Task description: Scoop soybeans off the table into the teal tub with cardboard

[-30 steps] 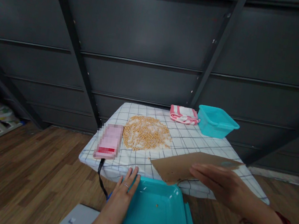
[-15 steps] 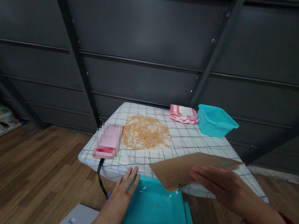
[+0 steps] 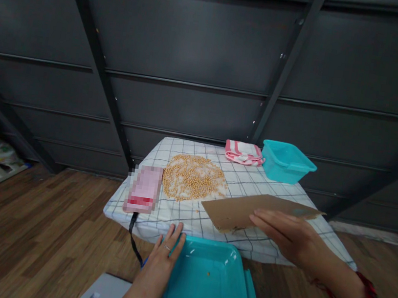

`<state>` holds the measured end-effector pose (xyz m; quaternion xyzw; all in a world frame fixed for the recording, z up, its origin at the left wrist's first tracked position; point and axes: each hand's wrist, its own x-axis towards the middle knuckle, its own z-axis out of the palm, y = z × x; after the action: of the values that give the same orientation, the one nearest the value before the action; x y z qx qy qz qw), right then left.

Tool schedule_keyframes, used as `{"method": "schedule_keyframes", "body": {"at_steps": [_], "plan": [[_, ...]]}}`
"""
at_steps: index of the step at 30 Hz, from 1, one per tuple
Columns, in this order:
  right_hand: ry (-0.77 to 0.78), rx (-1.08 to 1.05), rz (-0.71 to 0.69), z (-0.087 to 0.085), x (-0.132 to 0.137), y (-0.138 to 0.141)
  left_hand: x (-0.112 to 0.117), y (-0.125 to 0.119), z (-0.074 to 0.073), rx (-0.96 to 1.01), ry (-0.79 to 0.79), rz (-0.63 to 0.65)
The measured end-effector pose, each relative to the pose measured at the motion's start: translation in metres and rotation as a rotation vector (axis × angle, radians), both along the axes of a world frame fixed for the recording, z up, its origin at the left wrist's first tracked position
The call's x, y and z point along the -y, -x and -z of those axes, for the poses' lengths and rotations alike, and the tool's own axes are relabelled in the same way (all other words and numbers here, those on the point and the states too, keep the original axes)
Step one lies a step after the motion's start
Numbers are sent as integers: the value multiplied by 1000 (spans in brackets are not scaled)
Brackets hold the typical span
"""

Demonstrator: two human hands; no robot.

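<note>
My right hand [image 3: 285, 237] grips a piece of brown cardboard [image 3: 240, 211], its fingers along the near face. The cardboard is held tilted over the front right part of the table, its lower edge close to the cloth. My left hand [image 3: 165, 257] lies with fingers stretched along the left rim of a large teal tub [image 3: 197, 292], which sits against the table's front edge. A couple of soybean-like yellow beans show on the tub's floor. Beyond the hands, a spread pile of yellow beans [image 3: 195, 178] mixed with white grains rests on the checked tablecloth [image 3: 174, 219].
A smaller teal basin [image 3: 285, 166] stands at the back right, beside a folded pink-and-white striped towel [image 3: 244, 153]. To the left of the beans lies a pink, blurred-out flat object [image 3: 145, 186] with a black strap. A grey laptop-like panel [image 3: 100, 293] is low on the left.
My right hand has raised the cardboard slightly and moved it away from the tub's far rim, over the tablecloth. My left hand stays at the tub's rim.
</note>
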<state>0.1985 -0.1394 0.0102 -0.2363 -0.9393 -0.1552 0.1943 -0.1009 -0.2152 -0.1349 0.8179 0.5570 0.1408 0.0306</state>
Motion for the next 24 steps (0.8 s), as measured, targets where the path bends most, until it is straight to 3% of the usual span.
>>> {"method": "schedule_keyframes", "body": {"at_steps": [5,9,16,24], "plan": [[-13,7,-67,-12,9,9,1,0,1,34,-20,3],[-32,3,-97,-6,8,8,1,1,2,52,-37,9],[7,19,-32,11,-3,8,0,3,6,55,-30,9],[43,-5,-15,7,3,6,1,3,5,45,-27,3]]}}
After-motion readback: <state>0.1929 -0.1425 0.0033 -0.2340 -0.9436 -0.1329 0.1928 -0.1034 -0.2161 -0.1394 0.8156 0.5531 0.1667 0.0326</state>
